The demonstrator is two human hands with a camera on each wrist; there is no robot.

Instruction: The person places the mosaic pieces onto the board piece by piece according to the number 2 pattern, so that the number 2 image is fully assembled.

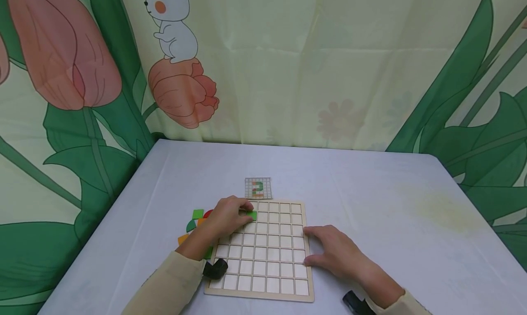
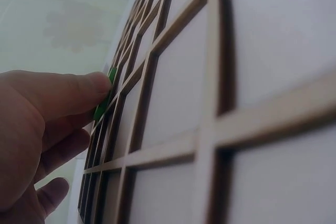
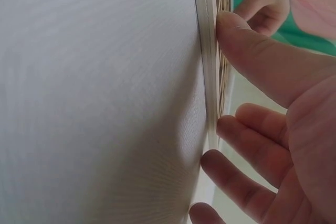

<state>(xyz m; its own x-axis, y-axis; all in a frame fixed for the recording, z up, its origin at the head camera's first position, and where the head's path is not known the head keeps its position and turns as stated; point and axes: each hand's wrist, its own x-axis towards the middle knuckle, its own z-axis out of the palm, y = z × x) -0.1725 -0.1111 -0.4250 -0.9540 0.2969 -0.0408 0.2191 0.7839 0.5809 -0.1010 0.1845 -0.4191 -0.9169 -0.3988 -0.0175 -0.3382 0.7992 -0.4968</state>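
A wooden grid board with many square cells lies on the table. Over its upper left part, my left hand pinches a green square tile between thumb and fingers. In the left wrist view the green tile sits at the fingertips, tilted against the grid; whether it lies within a cell cannot be told. My right hand rests against the board's right edge, thumb and fingers spread. From the right wrist view, the right hand's thumb and index fingertip touch the wooden rim.
Behind the board lies a small gridded card with a coloured figure on it. Left of the board are several loose pieces, among them a green square, a dark green rounded piece and an orange piece, partly covered by the left arm.
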